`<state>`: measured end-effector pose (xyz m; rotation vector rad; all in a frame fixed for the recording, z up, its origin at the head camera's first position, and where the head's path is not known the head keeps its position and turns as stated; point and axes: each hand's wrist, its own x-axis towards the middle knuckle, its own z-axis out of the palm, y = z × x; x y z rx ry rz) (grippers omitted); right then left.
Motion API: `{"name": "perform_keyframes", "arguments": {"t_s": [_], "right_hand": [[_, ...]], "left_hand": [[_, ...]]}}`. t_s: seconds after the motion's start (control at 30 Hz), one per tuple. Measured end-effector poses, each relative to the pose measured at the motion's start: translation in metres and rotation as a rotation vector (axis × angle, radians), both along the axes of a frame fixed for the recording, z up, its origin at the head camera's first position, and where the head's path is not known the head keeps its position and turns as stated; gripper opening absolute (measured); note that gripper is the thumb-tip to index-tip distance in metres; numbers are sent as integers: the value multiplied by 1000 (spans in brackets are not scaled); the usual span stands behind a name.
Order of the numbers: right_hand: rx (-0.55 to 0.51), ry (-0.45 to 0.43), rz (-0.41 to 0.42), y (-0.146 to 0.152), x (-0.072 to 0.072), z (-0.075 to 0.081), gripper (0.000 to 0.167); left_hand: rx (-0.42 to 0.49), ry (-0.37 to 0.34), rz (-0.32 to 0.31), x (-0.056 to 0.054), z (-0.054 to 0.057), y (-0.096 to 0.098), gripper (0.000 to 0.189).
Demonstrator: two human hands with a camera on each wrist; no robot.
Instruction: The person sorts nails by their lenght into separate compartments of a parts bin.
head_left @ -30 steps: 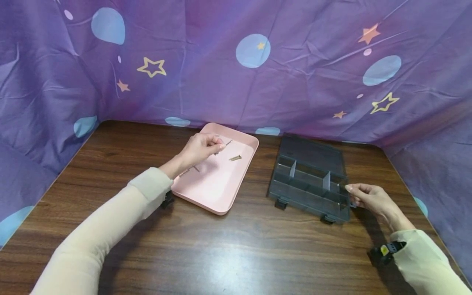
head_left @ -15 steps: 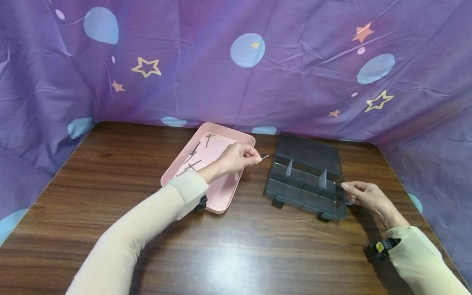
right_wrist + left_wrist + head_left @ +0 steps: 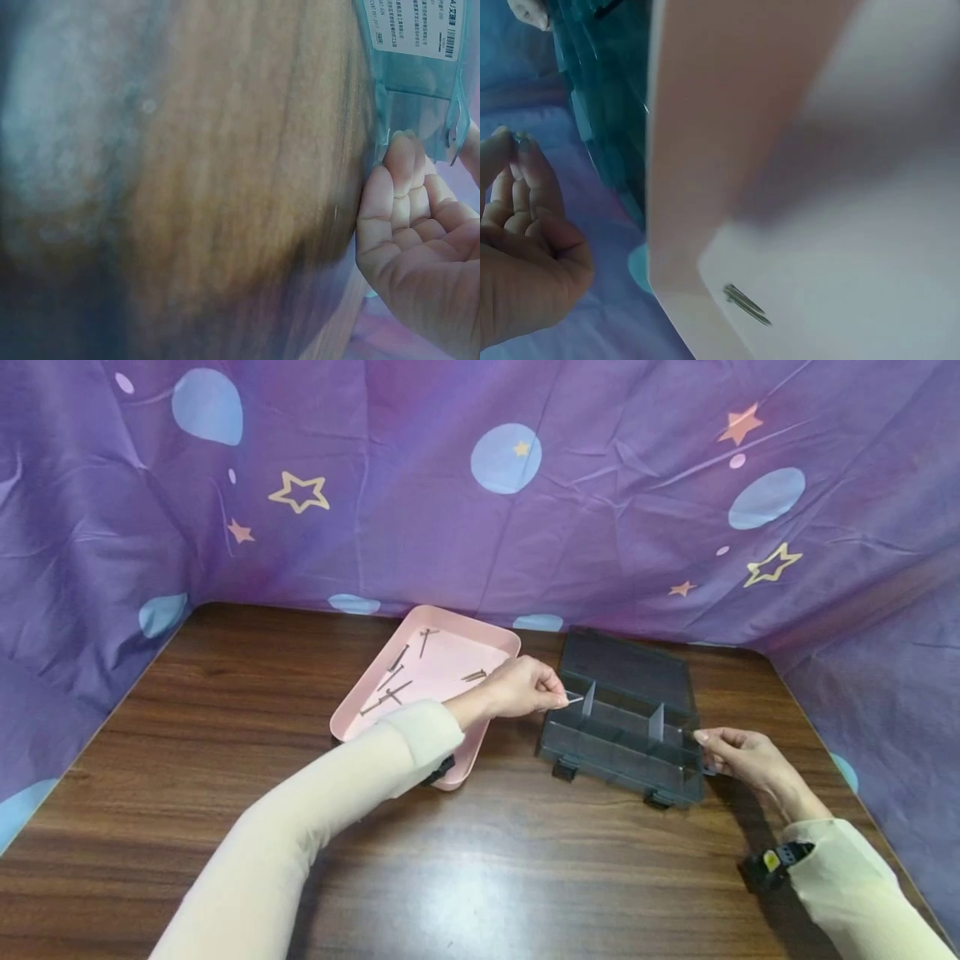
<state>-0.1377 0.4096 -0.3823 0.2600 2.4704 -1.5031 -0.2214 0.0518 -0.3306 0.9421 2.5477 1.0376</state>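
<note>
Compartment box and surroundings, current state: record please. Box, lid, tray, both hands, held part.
compartment box: dark, translucent, on table, to the right of the tray in head view
lid: open, at the box's far side
dividers: two upright in the rear row
pink tray: holds several dark fasteners on its left side, two brass-coloured fasteners on its right
left hand: pinches a thin fastener
held part: appears over rear-left compartment; height unclear
right hand: grips the box's right end

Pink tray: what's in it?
Thin, dark fasteners along the left; brassy fasteners toward the right. Left hand and sleeve cover part; anything beneath is hidden.
</note>
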Motion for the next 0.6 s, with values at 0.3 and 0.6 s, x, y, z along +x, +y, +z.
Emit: {"name": "perform_keyframes", "arguments": {"t_s": [0.3, 0.6], "right_hand": [[5, 27, 23, 1, 0, 0, 15], [106, -2, 16, 1, 0, 0, 46]], "left_hand": [[-92, 18, -47, 9, -2, 29, 11], [-166, 39, -83, 19, -10, 49, 10]]}}
